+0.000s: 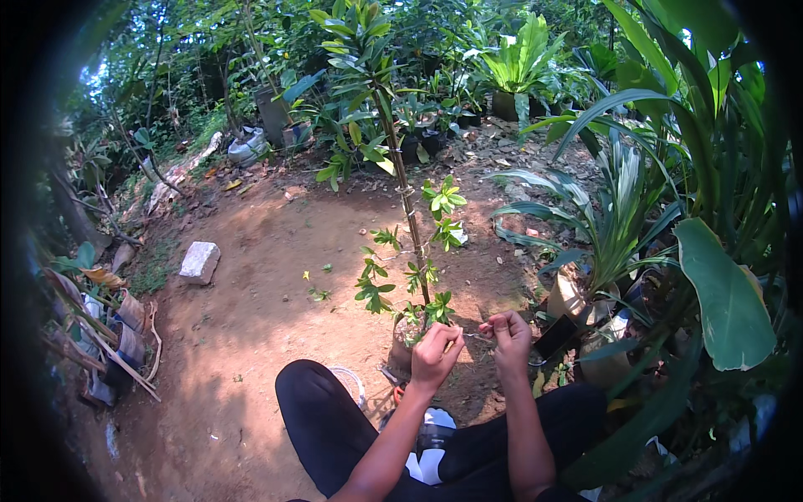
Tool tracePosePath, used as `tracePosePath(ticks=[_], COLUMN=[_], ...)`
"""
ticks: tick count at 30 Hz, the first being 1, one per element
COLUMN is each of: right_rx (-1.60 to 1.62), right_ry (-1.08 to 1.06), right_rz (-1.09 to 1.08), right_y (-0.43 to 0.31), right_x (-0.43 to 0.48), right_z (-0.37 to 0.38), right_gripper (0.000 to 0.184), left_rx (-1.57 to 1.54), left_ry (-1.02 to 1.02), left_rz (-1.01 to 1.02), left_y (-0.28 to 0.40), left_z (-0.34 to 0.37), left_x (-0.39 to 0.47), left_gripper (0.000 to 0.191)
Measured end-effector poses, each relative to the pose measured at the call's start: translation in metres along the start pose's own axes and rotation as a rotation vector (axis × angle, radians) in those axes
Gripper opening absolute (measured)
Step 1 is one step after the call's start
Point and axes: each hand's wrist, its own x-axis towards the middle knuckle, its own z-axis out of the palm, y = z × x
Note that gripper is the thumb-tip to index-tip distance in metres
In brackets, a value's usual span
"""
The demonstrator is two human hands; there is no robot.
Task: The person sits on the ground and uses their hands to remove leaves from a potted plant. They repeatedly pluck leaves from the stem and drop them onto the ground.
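A slim potted shrub stands upright before me, with pale wire wound around its stem and low side branches. Its pot is partly covered by my left hand, whose fingers are pinched at one end of a thin pale wire. The wire's other end runs to my right hand, pinched with the thumb up. Both hands are just right of the pot, a short gap apart. Below the left wrist a tool with orange-red handles lies on the soil, mostly hidden. Beside my knee lies a coil of whitish wire.
A pale stone block rests on the bare soil at left. Long-leaved potted plants crowd the right side. More potted plants stand at far left, with sticks beside them. A dark flat object leans near my right hand.
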Motion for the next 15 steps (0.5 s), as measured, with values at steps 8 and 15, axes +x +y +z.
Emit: tracePosePath(ticks=[8,15], right_rx=[0.017,0.107], right_ry=[-0.063,-0.178], right_rz=[0.123,0.22], right_y=[0.004,-0.006], right_x=[0.0,0.005], right_z=[0.006,0.002], right_gripper=[0.026,0.025], left_rx=[-0.039,-0.939], left_ry=[-0.103,-0.467], left_rz=[-0.062,-0.781], left_y=[-0.019,-0.025], left_z=[-0.017,-0.037], left_x=[-0.003,-0.018], left_gripper=[0.013,0.021])
